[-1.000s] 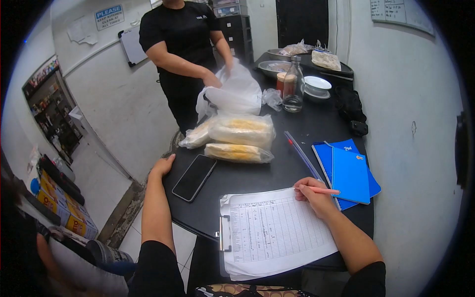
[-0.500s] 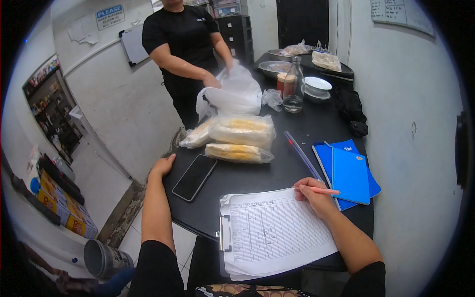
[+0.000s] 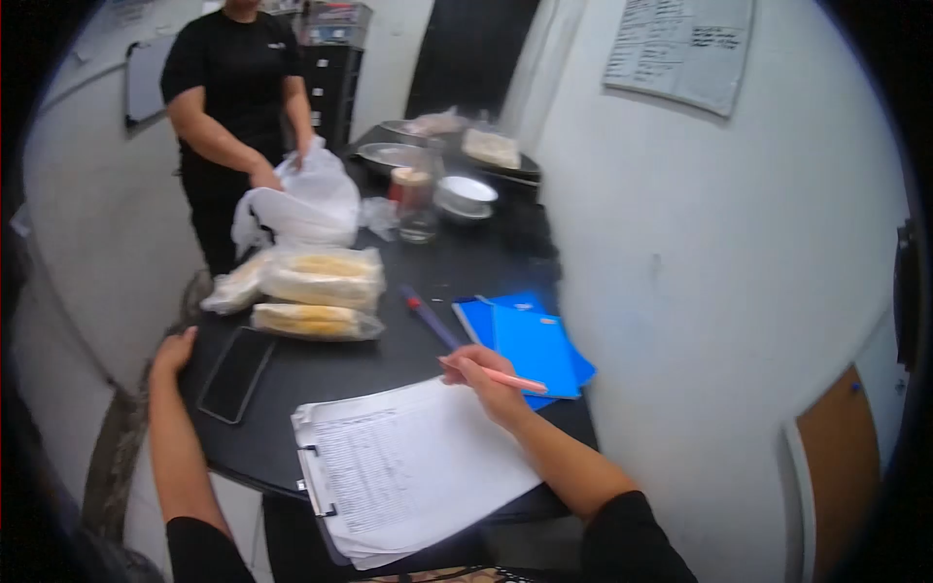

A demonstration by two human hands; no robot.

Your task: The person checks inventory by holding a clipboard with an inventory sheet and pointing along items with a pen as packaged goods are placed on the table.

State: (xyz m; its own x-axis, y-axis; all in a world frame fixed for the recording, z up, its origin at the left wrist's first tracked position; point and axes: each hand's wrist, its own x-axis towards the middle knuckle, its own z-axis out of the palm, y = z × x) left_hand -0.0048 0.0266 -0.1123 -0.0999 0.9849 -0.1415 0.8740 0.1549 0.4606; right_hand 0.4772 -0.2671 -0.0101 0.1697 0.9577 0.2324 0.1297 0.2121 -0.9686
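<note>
My right hand point(image 3: 481, 379) is closed around a pink pen point(image 3: 515, 380), held above the upper right of a clipboard point(image 3: 318, 481). Clamped on that board are printed table sheets point(image 3: 428, 457), a little blurred now. At the table's left edge lies my left hand point(image 3: 175, 352), holding no object, with some of its fingers hidden. Nearest to it is a black phone point(image 3: 236, 375), flat on the table. Beyond the phone sit several clear plastic packs of yellowish-white food point(image 3: 317, 322). Blue notebooks point(image 3: 539, 350) and a purple, ruler-like strip point(image 3: 432, 321) lie beside my right hand.
Across the black table point(image 3: 466, 272) a person in black point(image 3: 233, 107) has both hands at a white plastic bag point(image 3: 311, 204). A glass bottle point(image 3: 419, 209), white bowls point(image 3: 467, 194) and metal basins stand toward the back. A wall runs along the right side.
My view has swung to the right, so everything sits further left in the picture. My right hand still holds the pen, and my left hand stays at the table edge.
</note>
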